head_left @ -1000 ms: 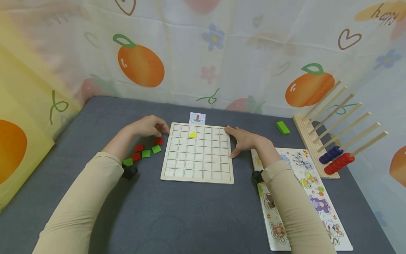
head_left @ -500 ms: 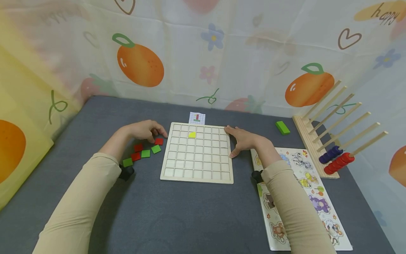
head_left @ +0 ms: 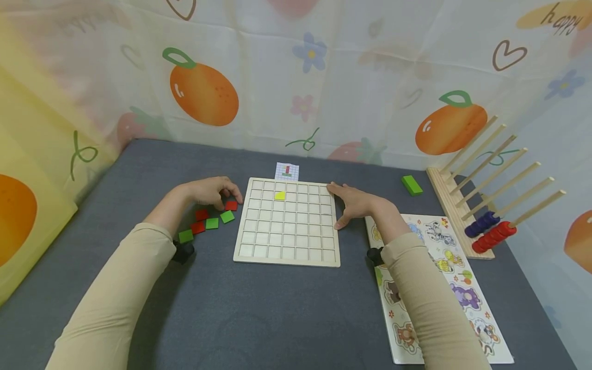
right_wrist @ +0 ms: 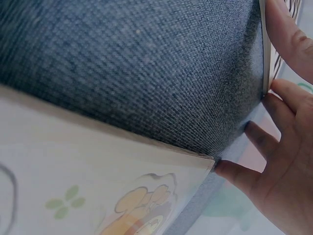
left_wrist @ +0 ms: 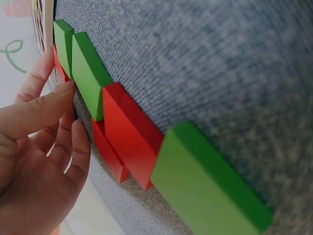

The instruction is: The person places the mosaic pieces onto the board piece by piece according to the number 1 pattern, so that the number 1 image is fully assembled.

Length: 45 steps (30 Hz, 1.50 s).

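My left hand [head_left: 208, 190] is at the small wooden tiles left of the board, its thumb and index finger at either side of the farthest red tile [head_left: 230, 205]. Close by lie a green tile [head_left: 227, 217] and another green tile [left_wrist: 90, 68]. Two more red tiles [left_wrist: 129, 129] and a larger-looking green tile [left_wrist: 210, 181] lie nearer the wrist. My right hand [head_left: 356, 203] spreads along the right edge of the pale grid board [head_left: 291, 226], thumb and fingertips touching its rim. One yellow tile [head_left: 279, 195] sits in a cell near the board's back.
A small pattern card [head_left: 287, 171] lies behind the board. On the right are an animal puzzle board [head_left: 455, 288] under the right forearm, a green block [head_left: 411, 185], and a wooden peg rack [head_left: 458, 216] with red and blue beads. A printed curtain hangs behind the table.
My left hand has moved slightly left and toward me, down to the far red tile. The right hand stays on the board's edge, and the tiles have not shifted.
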Motion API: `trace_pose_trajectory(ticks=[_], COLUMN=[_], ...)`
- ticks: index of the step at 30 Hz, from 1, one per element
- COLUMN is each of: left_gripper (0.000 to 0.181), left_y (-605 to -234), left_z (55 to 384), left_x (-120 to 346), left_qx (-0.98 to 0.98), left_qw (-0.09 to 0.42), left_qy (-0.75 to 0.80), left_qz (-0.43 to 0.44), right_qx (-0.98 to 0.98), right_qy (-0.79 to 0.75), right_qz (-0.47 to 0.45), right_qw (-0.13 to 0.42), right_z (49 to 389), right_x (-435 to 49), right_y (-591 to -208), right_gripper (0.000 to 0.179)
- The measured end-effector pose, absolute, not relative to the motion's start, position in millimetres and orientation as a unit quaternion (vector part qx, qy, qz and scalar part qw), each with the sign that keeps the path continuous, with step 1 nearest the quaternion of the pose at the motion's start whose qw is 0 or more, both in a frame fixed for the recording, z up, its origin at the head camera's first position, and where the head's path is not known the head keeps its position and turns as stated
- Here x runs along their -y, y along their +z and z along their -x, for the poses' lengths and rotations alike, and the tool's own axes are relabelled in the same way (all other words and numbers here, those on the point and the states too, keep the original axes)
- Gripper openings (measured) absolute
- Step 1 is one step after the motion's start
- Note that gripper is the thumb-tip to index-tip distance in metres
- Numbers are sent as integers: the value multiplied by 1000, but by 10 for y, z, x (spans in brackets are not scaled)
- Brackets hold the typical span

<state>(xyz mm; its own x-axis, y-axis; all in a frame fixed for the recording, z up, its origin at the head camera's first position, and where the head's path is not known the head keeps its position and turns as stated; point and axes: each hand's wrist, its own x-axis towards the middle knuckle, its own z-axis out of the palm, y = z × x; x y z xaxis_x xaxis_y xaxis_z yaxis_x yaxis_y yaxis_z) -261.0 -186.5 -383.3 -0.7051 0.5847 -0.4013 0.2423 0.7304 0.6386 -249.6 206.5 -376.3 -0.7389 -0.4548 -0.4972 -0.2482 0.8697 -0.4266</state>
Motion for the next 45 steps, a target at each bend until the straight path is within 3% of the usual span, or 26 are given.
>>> trace_pose_trajectory(ticks=[8,36,45], left_gripper=[31,19,11], left_y=[-3789,-3805,-3805], left_z=[2563,2576,2575], left_x=[1841,1837,1849], left_qx=[-893,-916,-908], left_qw=[282,213,216], left_qy=[268,268,292], left_qz=[-227,-210,-207], right_qx=[-918,-916,-917], right_qy=[-165,-169,-170], right_qz=[192,200,199], right_qw=[306,302,300], right_z=[2495,2497,2489], right_x=[-2055,-2079,-2077], right_y=[-3759,-3764,-3763], right_gripper=[113,112,112])
